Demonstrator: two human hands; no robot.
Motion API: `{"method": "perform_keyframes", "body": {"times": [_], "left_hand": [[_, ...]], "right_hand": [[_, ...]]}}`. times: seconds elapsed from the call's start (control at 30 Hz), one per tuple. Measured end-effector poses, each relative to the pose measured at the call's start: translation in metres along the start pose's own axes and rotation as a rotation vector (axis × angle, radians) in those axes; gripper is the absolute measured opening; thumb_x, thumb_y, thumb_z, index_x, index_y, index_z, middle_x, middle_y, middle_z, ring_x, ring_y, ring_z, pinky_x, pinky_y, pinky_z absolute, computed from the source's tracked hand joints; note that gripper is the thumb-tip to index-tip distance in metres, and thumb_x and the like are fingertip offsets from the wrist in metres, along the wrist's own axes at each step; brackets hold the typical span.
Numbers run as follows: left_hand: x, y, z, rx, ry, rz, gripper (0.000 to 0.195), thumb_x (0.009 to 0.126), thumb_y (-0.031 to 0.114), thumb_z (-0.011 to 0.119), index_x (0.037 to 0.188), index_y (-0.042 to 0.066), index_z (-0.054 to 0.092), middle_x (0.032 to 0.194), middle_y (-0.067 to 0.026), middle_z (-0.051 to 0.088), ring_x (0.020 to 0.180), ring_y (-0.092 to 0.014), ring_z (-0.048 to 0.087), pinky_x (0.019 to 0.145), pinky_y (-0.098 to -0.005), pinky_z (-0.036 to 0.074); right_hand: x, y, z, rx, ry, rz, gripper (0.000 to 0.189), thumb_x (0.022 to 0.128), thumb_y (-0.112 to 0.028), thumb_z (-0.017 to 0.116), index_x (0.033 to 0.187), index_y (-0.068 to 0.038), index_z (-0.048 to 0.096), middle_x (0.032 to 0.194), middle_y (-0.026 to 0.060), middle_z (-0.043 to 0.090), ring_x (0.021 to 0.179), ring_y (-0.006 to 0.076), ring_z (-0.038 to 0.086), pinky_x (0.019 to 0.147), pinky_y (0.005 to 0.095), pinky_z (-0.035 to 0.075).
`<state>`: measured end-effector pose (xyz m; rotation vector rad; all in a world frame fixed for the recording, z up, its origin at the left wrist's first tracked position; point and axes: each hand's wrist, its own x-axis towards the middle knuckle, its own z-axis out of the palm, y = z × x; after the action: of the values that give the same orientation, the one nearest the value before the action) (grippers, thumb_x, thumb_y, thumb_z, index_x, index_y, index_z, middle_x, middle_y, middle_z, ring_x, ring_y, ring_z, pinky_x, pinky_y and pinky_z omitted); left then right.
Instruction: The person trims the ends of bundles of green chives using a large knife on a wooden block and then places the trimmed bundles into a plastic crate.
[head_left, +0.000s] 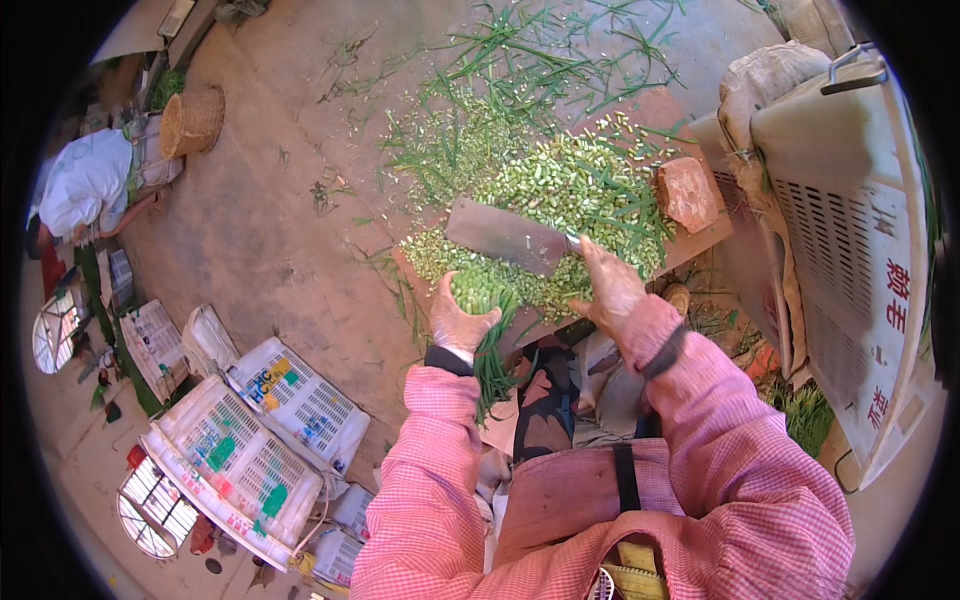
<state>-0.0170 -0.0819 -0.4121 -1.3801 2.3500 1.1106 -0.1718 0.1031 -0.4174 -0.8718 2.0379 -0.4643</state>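
Observation:
My left hand (459, 319) is wrapped around a bundle of long green stalks (491, 300), perhaps chives or garlic scapes, whose cut ends face away from me. The leafy part trails back towards my lap. In my right hand (611, 285) is the handle of a cleaver (510, 236). Its broad blade points left, above a heap of short cut pieces (577, 184) and just beyond the bundle's cut ends. Whether the blade touches the heap I cannot tell. Beneath the heap lies a reddish-brown board (694, 251), mostly covered.
A brick (686, 195) rests on the board's right side. Loose green leaves (517, 60) litter the floor beyond. White plastic crates stand at right (832, 172) and lower left (232, 450). At far left a person (90, 184) bends over near a woven stool (193, 122).

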Motion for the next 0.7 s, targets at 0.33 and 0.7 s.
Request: {"method": "perform_keyframes", "body": {"times": [0.33,0.7], "left_hand": [[-0.096,0.178,-0.163,-0.509,-0.518,0.351,0.097,0.056,0.016,0.081,0.131,0.002,0.021,0.116,-0.0138,0.047,0.104,-0.023,0.051,0.089,-0.0345,0.042],[-0.170,0.137,-0.232,-0.027,-1.279,0.158,0.081,0.072,0.034,0.068,0.135,0.007,0.026,0.134,-0.0156,0.031,0.121,-0.031,0.035,0.098,-0.0431,0.032]], "right_hand": [[-0.099,-0.176,-0.013,1.618,0.187,-0.267,0.086,0.055,-0.015,0.081,0.126,-0.004,0.035,0.119,0.0088,0.049,0.112,0.0197,0.044,0.098,0.0335,0.034],[-0.206,-0.211,-0.152,2.319,-0.203,-0.442,0.050,0.083,-0.032,0.058,0.127,-0.012,0.042,0.115,0.0034,0.056,0.096,0.0166,0.057,0.084,0.0309,0.046]]}}
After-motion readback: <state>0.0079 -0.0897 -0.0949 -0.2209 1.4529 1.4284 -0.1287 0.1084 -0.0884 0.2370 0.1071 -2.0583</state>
